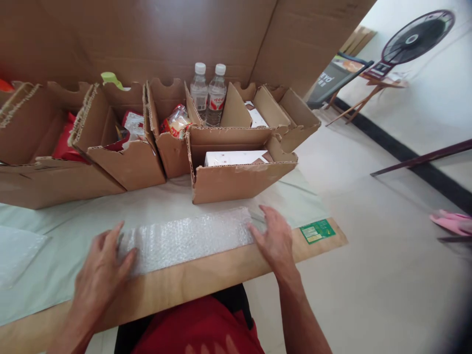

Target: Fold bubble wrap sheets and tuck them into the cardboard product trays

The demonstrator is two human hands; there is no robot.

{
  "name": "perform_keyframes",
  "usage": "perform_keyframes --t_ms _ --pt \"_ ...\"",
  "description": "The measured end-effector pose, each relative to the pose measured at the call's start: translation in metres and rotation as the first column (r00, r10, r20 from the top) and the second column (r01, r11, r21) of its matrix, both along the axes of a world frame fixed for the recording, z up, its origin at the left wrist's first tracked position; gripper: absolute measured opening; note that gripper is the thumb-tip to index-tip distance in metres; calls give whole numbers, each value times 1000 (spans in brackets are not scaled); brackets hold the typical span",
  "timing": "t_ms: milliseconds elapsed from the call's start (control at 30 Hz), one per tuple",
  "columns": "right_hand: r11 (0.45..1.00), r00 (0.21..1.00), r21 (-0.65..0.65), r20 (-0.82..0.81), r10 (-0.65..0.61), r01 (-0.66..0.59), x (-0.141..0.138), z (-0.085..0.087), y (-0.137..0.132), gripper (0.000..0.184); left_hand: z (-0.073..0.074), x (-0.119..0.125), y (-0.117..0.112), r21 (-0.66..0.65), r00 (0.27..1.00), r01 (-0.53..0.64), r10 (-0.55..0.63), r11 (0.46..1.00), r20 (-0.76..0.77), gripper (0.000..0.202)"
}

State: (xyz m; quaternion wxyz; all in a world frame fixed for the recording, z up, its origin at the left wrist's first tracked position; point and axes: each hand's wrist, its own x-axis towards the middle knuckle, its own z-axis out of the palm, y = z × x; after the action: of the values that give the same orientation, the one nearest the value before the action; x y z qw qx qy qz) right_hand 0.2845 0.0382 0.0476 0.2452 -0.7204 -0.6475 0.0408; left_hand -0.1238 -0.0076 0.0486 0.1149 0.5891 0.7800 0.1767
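A head-worn camera, the only view, looks forward and down across the counter (206, 275) from close above its near edge, taking in a cardboard wall (177, 39) ahead and floor (354, 206) at right.

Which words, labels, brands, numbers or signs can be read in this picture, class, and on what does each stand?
Grey object near the fan: white lettering, apparently ending "Yd"; the rest is unclear.
Right-hand bottle: white characters on red, too blurred to read.
Left-hand bottle: print too small.
Green label: print too small.
Red-and-yellow packet: print too blurred.
Bubble wrap: no text visible.
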Motion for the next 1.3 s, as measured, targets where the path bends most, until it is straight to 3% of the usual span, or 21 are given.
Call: perform_keyframes --t_ms 67,100,167,200,267,300,333,400,467,567,700,800,900,1000,1100,1200,1300 --pt "991 992 135 123 -10 -7 1 0 -3 47 5 4 -4 220 986 86 -51 972 -158 62" --pt "985 988 165 154 28 -54 -6 2 -5 44 7 10 -6 324 973 163 -98 932 -209 62" --pt "959 959 146 186 216 -244 -35 6 -7 38 6 28 -8 423 922 365 -261 829 -284 70" --pt "924 920 103 185 346 -368 -57 6 -8 38 2 38 -9 411 878 469 -363 782 -311 75" --pt "783 772 -3 167 614 -622 -106 2 -8 42 -12 57 -11 339 790 609 -509 717 -341 78" --pt "693 681 -42 151 717 -720 -128 -3 -7 46 -21 63 -11 299 765 638 -539 710 -352 76" --pt "642 631 -52 144 763 -765 -146 -9 -7 49 -30 66 -12 262 755 645 -546 718 -363 75" --pt "605 594 -62 130 794 -794 -160 -21 -5 58 -43 64 -14 196 759 626 -533 755 -373 74" --pt "643 633 -76 123 764 -762 -149 -29 -5 70 -48 54 -17 126 773 596 -524 793 -359 70" --pt "740 727 -154 141 672 -654 -103 -32 -6 80 -42 43 -20 66 808 536 -489 842 -328 59" --pt "847 824 -249 223 522 -469 -44 -32 -6 76 -33 42 -22 17 830 487 -457 873 -320 58" --pt "890 856 -247 268 443 -383 -20 -35 -7 73 -34 43 -21 -25 826 479 -460 878 -326 58" --pt "908 865 -224 291 410 -355 -7 -33 -7 67 -38 40 -17 -33 823 484 -468 874 -320 58" --pt "927 881 -154 290 374 -343 -4 -20 -1 52 -37 32 -12 23 861 457 -436 889 -261 56" --pt "909 870 -94 263 417 -407 -7 -5 13 42 -26 19 -13 109 952 259 -235 960 -198 59" --pt "877 858 -140 184 479 -459 -13 1 30 38 -10 11 -17 23 960 12 -5 1000 -279 63" --pt "869 872 -196 104 478 -454 -16 -1 41 20 -2 12 -15 -103 956 -21 -10 994 -294 54"
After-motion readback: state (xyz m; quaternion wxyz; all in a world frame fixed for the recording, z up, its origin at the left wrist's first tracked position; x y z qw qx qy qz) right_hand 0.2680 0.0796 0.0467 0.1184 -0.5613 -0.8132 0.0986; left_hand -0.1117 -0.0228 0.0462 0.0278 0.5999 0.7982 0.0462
